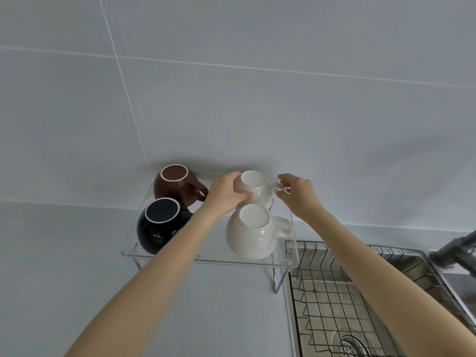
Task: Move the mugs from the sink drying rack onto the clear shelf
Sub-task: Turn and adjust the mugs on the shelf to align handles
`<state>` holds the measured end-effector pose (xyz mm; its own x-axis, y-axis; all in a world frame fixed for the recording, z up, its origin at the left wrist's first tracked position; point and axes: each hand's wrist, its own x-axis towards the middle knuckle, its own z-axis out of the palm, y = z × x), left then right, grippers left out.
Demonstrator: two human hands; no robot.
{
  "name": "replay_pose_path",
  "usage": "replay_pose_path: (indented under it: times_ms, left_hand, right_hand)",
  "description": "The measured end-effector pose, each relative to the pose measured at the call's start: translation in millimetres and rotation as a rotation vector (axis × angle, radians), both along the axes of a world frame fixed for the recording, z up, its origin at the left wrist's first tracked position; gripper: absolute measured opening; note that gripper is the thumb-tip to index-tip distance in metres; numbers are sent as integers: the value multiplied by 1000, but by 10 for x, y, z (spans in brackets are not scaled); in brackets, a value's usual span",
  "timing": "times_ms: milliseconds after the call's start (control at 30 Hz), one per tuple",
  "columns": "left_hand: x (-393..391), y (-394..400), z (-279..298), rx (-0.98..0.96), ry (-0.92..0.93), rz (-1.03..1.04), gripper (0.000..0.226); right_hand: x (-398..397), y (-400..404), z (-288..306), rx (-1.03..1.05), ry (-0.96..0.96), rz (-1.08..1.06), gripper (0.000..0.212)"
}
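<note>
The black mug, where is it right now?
The black mug sits upside down at the front left of the clear shelf, just in front of the brown mug and left of the person's left forearm.

There is one camera, worn on the person's head. It looks forward and down, close over the clear plastic shelf [206,257] by the white tiled wall [257,99]. The wire drying rack [347,292] sits low on the right.
</note>
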<state>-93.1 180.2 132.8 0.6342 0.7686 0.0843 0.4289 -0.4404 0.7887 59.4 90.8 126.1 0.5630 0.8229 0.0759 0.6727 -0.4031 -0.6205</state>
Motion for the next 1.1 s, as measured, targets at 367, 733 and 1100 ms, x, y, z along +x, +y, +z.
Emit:
replay_pose_path:
  times_ms: [367,733,1100]
  left_hand:
    - [-1346,194,414,30,206,48,76]
    - [-1759,270,162,-98,204,-19,52]
    - [-1822,320,128,-107,131,6,67]
  right_hand:
    - [-1212,19,444,70,50,413,26]
    - [-1511,214,74,-70,-139,419,18]
    - [-1555,243,28,-13,-85,430,20]
